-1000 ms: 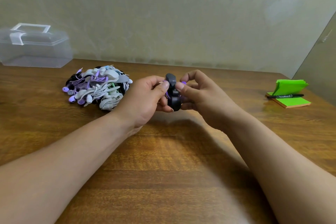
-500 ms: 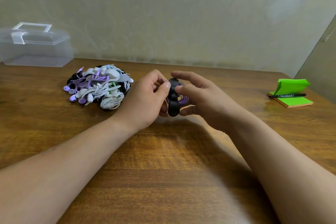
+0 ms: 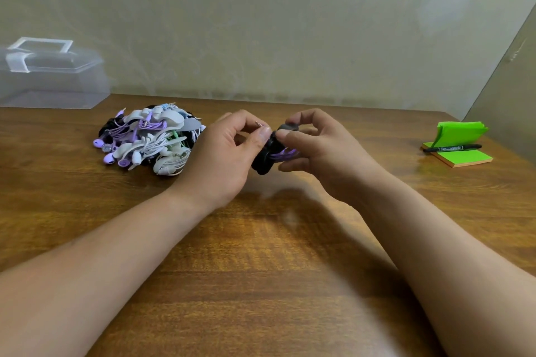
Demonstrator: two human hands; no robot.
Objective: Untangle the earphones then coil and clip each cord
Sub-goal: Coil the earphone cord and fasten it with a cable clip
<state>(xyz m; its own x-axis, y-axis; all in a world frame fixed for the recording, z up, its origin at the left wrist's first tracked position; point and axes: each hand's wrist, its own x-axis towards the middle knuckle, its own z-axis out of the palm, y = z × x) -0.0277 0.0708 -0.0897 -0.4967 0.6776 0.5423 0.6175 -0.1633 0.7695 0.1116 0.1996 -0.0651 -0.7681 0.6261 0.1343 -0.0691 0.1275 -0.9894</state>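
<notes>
Both hands meet above the middle of the wooden table [image 3: 261, 284]. Between them is a black cord clip [image 3: 262, 161] wrapped round a coiled purple earphone cord [image 3: 282, 153]. My left hand [image 3: 223, 153] pinches the clip from the left, thumb on top, and a small metal jack plug [image 3: 259, 124] sticks up by its fingers. My right hand [image 3: 313, 145] grips the clip's upper end with thumb and curled fingers. A heap of clipped earphones [image 3: 148, 139], white, purple and black, lies to the left of my left hand.
A clear plastic box with a handle [image 3: 49, 75] stands at the back left against the wall. At the right edge lie green sticky notes [image 3: 461, 148] with a black marker [image 3: 452, 148] across them. A panel rises at the far right.
My right fingers have curled from stretched out to gripping the clip's top. The clip and purple coil have tilted and shifted a little to the right between the hands.
</notes>
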